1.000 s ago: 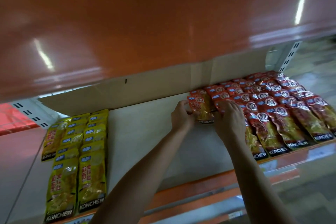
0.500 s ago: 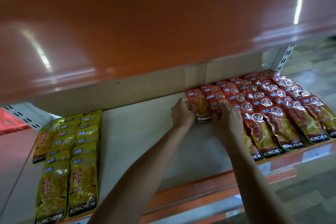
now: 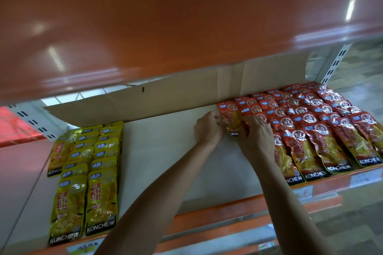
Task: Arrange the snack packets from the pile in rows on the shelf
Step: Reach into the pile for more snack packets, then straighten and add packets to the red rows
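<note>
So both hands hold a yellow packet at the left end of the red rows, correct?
No: the packet that the left hand and right hand hold is red, not yellow. It is at the left end of the red rows. The head view shows it.

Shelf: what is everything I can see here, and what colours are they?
Red snack packets: many, red, overlapping rows on the shelf's right side.
Yellow snack packets: many, yellow, rows on the left side.
Held red packet: one, red, back left corner of the red rows.
Cardboard: one sheet, tan, lining the shelf floor and back.
Upper shelf: one, orange, overhead.
Slotted uprights: two, pale, back left and back right.
Left hand: pinches the held red packet's left edge.
Right hand: grips its right side.
</note>
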Demonstrator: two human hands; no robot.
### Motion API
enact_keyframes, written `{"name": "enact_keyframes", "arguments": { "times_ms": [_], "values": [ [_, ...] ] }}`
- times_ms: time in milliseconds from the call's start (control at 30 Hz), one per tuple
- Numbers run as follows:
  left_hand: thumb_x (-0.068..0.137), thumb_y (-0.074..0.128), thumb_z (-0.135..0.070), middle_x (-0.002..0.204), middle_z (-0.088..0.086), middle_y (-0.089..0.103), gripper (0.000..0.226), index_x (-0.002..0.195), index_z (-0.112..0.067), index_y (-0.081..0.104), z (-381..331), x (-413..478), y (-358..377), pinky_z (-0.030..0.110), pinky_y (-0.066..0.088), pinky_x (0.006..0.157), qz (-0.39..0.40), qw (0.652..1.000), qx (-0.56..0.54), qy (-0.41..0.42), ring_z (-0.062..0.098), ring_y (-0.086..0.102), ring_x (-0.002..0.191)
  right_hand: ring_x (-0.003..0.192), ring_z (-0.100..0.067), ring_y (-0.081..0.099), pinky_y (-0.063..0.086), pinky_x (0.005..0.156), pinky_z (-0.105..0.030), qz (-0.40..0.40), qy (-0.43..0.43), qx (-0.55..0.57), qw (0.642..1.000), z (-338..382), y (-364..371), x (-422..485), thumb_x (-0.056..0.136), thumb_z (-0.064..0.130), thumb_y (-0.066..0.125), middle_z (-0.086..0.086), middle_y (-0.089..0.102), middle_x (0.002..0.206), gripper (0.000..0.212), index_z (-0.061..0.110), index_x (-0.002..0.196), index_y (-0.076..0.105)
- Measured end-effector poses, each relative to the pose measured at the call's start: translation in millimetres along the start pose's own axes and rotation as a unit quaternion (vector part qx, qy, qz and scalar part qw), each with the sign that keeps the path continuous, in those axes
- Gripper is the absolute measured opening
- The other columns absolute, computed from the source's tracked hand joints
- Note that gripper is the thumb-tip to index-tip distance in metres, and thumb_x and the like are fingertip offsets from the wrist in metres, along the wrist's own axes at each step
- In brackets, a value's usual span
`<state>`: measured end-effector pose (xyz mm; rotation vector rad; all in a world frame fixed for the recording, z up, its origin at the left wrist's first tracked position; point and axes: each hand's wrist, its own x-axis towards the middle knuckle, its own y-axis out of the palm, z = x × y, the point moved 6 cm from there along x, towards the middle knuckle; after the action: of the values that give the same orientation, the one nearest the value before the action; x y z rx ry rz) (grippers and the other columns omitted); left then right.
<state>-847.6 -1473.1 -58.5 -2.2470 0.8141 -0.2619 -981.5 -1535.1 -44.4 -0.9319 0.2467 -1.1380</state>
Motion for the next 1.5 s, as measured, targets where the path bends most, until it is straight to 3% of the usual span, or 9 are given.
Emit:
{"name": "enact_keyframes", "arguments": {
  "times_ms": [100,200,400,600,800,967,1167,1333,1500],
  "values": [
    [0.091,0.058,-0.031,0.109,-0.001,0.069,0.027,0.114,-0.02,0.063,-1,-12,-20,0.025,0.043,0.079,-0.021,0.997,0.043,0.066,0.02,0.062,0.103,0.111,-0.028,0.052,0.035,0.095,-0.032,0.016,-0.033,0.004,0.999,17,12,-6,0.086,0.004,0.057,-0.013,0.062,0.117,0.027,0.003,0.113,0.061],
    [0.093,0.057,-0.028,0.114,0.0,0.067,0.029,0.12,-0.018,0.062,5,-24,-45,0.03,0.046,0.085,-0.053,0.985,0.102,0.132,0.019,0.058,0.108,0.119,-0.029,0.05,0.036,0.101,-0.036,0.041,-0.062,0.016,0.997,41,29,-13,0.087,0.007,0.06,-0.013,0.06,0.125,0.034,0.004,0.12,0.06],
    [0.093,0.057,-0.027,0.12,0.001,0.064,0.033,0.125,-0.018,0.06,51,-37,-103,0.032,0.045,0.092,-0.113,0.962,0.188,0.16,0.022,0.051,0.116,0.13,-0.023,0.044,0.034,0.108,-0.034,0.098,-0.12,0.043,0.987,103,73,-37,0.089,0.009,0.058,-0.008,0.056,0.133,0.039,0.008,0.128,0.055],
    [0.088,0.061,-0.027,0.113,0.005,0.065,0.033,0.119,-0.016,0.065,111,-48,-168,0.038,0.046,0.091,-0.158,0.953,0.226,0.125,0.027,0.053,0.112,0.127,-0.028,0.048,0.038,0.109,-0.04,0.132,-0.199,0.053,0.97,176,110,-73,0.087,0.007,0.06,-0.012,0.059,0.129,0.039,0.003,0.126,0.058],
    [0.074,0.066,-0.028,0.098,0.007,0.067,0.031,0.103,-0.017,0.069,190,-67,-251,0.039,0.051,0.078,-0.196,0.941,0.261,0.093,0.033,0.059,0.098,0.105,-0.036,0.059,0.047,0.088,-0.04,0.141,-0.229,0.105,0.957,268,155,-122,0.073,0.0,0.065,-0.017,0.067,0.107,0.035,0.001,0.108,0.065],
    [0.067,0.062,-0.033,0.091,0.003,0.068,0.032,0.095,-0.02,0.07,258,-82,-326,0.036,0.049,0.07,-0.221,0.933,0.275,0.064,0.032,0.061,0.091,0.103,-0.038,0.06,0.049,0.088,-0.043,0.176,-0.26,0.112,0.943,348,208,-168,0.069,0.014,0.053,-0.017,0.067,0.104,0.042,0.004,0.107,0.066],
    [0.08,0.066,-0.028,0.111,0.008,0.067,0.036,0.113,-0.015,0.066,336,-92,-396,0.041,0.048,0.08,-0.231,0.931,0.281,0.034,0.033,0.058,0.105,0.108,-0.038,0.058,0.045,0.095,-0.043,0.187,-0.288,0.11,0.933,426,258,-215,0.072,-0.001,0.066,-0.018,0.066,0.112,0.041,0.001,0.112,0.064],
    [0.089,0.059,-0.032,0.135,0.009,0.054,0.046,0.132,-0.017,0.053,390,-104,-439,0.043,0.041,0.094,-0.215,0.934,0.286,-0.001,0.032,0.046,0.124,0.124,-0.027,0.047,0.031,0.107,-0.031,0.223,-0.302,0.08,0.923,475,293,-249,0.084,0.007,0.06,-0.008,0.057,0.132,0.044,0.009,0.128,0.056],
    [0.087,0.061,-0.032,0.134,0.016,0.049,0.052,0.131,-0.007,0.049,440,-113,-491,0.044,0.039,0.097,-0.223,0.923,0.307,-0.068,0.037,0.041,0.127,0.129,-0.024,0.043,0.032,0.108,-0.03,0.247,-0.323,0.053,0.912,519,327,-274,0.089,0.014,0.057,-0.004,0.052,0.138,0.046,0.014,0.134,0.051]
  ]
}}
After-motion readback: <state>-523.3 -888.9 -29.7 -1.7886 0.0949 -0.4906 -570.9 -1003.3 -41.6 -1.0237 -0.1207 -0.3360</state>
